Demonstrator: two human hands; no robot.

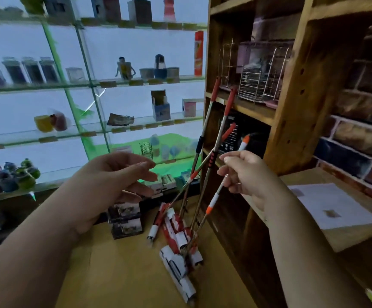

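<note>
My right hand (246, 174) grips the shaft of a thin metal pole with orange and white bands (213, 202), held slanted; its upper tip shows above my fingers near the wooden shelf. Three similar poles with red grips (227, 107) lean against the wooden shelf unit (291, 112). Their lower ends sit in red and white cardboard sleeves (176, 236) lying on the brown counter (118, 274). My left hand (118, 181) hovers over the counter to the left of the poles, fingers relaxed and spread, holding nothing.
Glass display shelves (91, 83) with jars, cups and boxes fill the left and back. Stacked small boxes (125, 221) stand on the counter under my left hand. A wire rack (258, 83) sits in the wooden shelf. A white paper (331, 205) lies on the ledge at right.
</note>
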